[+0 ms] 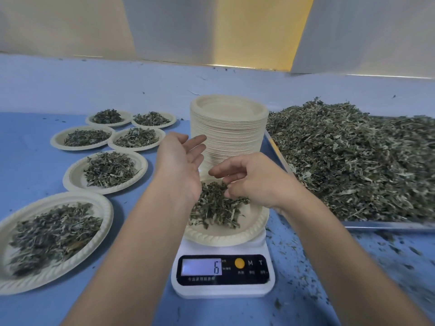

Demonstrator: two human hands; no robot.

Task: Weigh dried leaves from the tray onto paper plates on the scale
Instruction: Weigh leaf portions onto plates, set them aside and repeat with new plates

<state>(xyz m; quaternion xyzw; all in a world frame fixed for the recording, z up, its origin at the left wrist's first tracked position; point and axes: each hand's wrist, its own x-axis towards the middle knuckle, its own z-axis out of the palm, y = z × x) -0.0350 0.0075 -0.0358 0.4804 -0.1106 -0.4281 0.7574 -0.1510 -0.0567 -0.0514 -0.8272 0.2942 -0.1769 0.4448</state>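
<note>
While one plate (221, 238) atop scale (267, 287), six aside.

Two bare arms are shown from the lower edge of the view. The left forearm (131, 243) and the right forearm (341, 250) are uncovered along all of their visible length. The left hand (181, 165) and the right hand (254, 182) are likewise bare, wrists and fingers included.
</note>
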